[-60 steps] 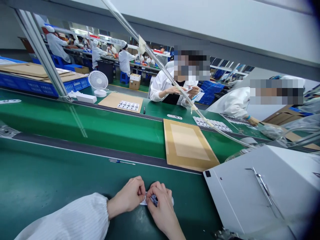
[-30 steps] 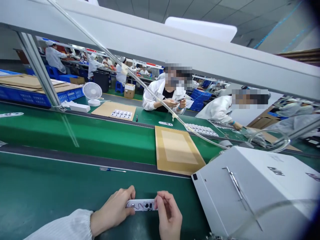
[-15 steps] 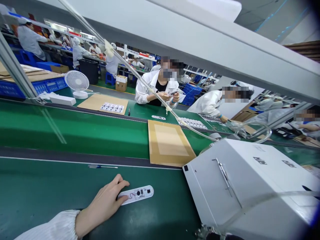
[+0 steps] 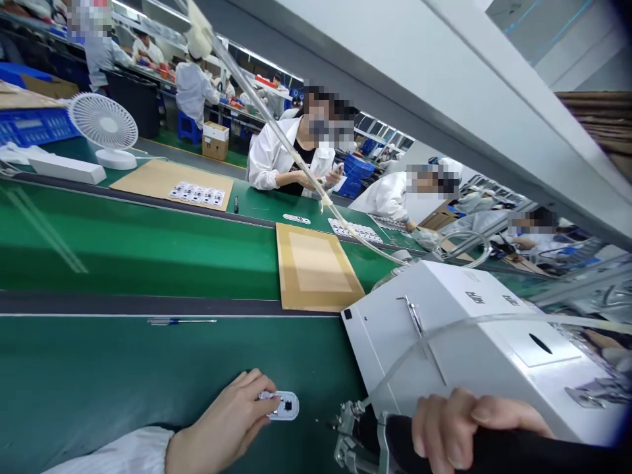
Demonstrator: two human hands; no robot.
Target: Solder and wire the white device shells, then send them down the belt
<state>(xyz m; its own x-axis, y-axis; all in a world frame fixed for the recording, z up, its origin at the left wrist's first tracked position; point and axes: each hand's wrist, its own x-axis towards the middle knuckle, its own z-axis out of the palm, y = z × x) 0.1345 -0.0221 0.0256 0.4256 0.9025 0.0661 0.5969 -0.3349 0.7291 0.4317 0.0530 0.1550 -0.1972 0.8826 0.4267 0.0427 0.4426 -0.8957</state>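
Observation:
My left hand (image 4: 224,421) lies on the green mat (image 4: 99,375) with its fingers pressing down on a small white oblong part (image 4: 282,403) that carries tiny electronics. The left end of the part is hidden under my fingers. My right hand (image 4: 474,421) is wrapped round the black handle of a tool (image 4: 375,438) at the bottom right. The tool's metal head points left, a short way right of the white part. A clear hose (image 4: 419,342) runs from the tool upward.
A white machine box (image 4: 444,329) stands to the right. A cardboard sheet (image 4: 316,270) lies on the conveyor belt, and a pen (image 4: 180,321) lies at its near edge. Across the belt sit people in white coats, with a white fan (image 4: 103,128) and sheets of parts.
My right hand left the white part, went out of view, and now holds the black-handled tool at the lower right. My left hand kept holding the part down. The camera turned right.

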